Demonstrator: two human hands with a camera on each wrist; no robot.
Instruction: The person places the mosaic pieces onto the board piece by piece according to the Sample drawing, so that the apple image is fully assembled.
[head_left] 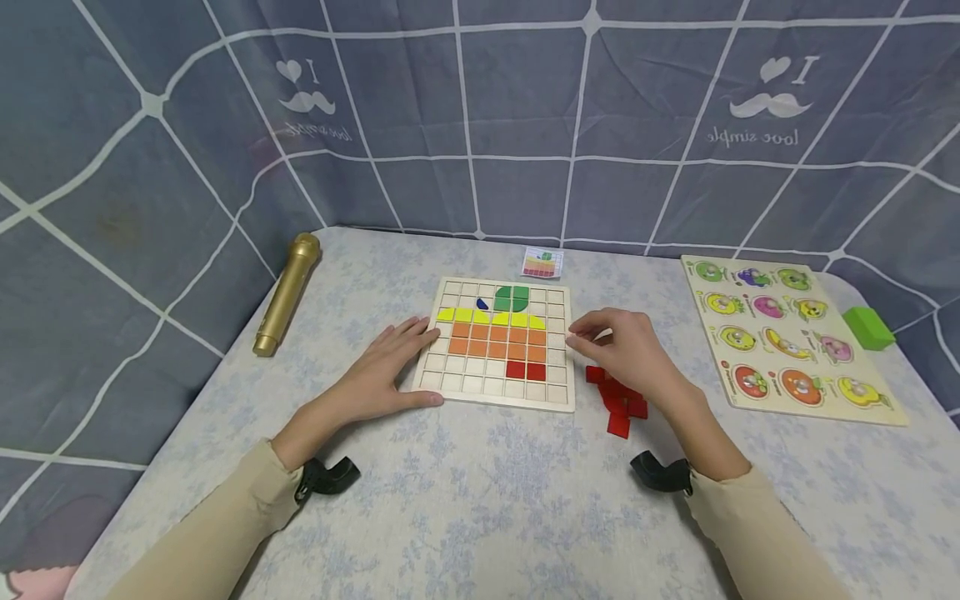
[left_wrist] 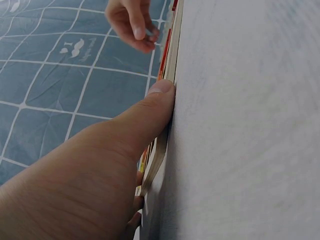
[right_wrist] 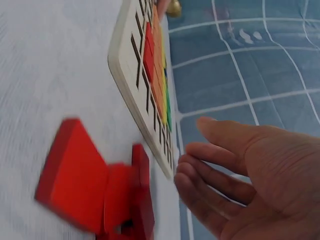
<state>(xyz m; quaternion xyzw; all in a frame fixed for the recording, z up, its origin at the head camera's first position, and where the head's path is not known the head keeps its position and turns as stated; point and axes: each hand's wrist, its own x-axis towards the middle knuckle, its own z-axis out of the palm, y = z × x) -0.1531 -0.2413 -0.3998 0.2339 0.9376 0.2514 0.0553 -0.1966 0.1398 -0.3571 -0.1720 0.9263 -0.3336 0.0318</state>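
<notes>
On floral cloth (head_left: 487, 500), the grid board (head_left: 472, 385) touches the left fingers (head_left: 414, 343).

The grid board (head_left: 473, 384) and fruit board (head_left: 832, 405) look like matt wood, the red tiles (head_left: 618, 406) smooth, the microphone (head_left: 283, 302) like satin-sheened metal, the small card (head_left: 542, 262) like paper and the wrist mounts (head_left: 332, 477) like plastic, while cloth makes up the sleeves (head_left: 217, 517), creased backdrop (head_left: 525, 100) and tabletop covering (head_left: 487, 492).

Pale gridded board (head_left: 476, 367) — 2 orange rows (head_left: 498, 335), red tiles (head_left: 617, 402), blue-flowered tablecloth (head_left: 495, 492)
</notes>
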